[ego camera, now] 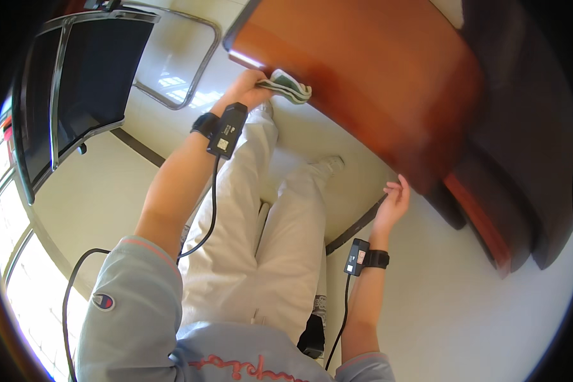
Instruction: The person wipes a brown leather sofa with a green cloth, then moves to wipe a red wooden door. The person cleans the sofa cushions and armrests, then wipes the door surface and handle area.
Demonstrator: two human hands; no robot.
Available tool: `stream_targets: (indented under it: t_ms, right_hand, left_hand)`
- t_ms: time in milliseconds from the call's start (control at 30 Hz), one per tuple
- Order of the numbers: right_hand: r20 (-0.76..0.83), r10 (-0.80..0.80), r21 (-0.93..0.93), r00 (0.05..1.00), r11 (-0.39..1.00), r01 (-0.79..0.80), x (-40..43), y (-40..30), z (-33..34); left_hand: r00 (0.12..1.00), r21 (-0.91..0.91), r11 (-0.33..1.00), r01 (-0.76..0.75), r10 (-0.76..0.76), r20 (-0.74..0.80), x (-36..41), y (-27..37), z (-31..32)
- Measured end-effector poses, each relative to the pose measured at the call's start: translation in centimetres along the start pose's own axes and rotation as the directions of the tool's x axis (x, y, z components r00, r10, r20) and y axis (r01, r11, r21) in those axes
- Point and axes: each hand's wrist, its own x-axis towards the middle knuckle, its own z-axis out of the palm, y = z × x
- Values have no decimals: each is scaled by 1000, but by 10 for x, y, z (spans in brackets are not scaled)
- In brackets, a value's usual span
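Note:
A folded green-and-white cloth (286,87) is pinched in the fingers of my left hand (249,89), beside the front edge of a reddish-brown wooden table (363,62). Nothing shows in my right hand (395,200); its fingers are apart and partly curled, near the table's lower corner, where the surface is blurred. Each wrist wears a black strap with a small cabled device, the left one (227,130) on the forearm side and the right one (357,258) beside the strap.
A metal-framed chair with black panels (100,71) stands at the upper left, its tubular leg (210,52) on the glossy floor. Dark furniture (511,119) with a reddish wooden strip lies at the right. My outstretched legs (224,229) are below the table's edge.

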Motion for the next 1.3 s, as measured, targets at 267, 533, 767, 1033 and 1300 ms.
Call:
stream_targets:
  t_ms: [267,533,767,1033,1300]
  right_hand:
    - [-126,-282,-486,951,853,189,17,-28,-13]
    - [-3,-235,-698,972,696,167,36,-25,-20]
    - [-57,-108,-704,992,710,37,37,-38,-15]
    - [-66,35,-823,997,563,-75,33,-55,-6]
    - [-35,10,-860,999,509,-35,29,-70,7]
  left_hand:
    - [935,399,847,-351,338,106,12,27,1]
    - [985,293,947,-128,87,148,-67,39,95]
    - [664,641,194,-743,334,669,-112,6,133]
    - [470,569,-245,-785,364,804,-78,7,208]
    - [415,532,-319,-784,369,832,33,83,315]
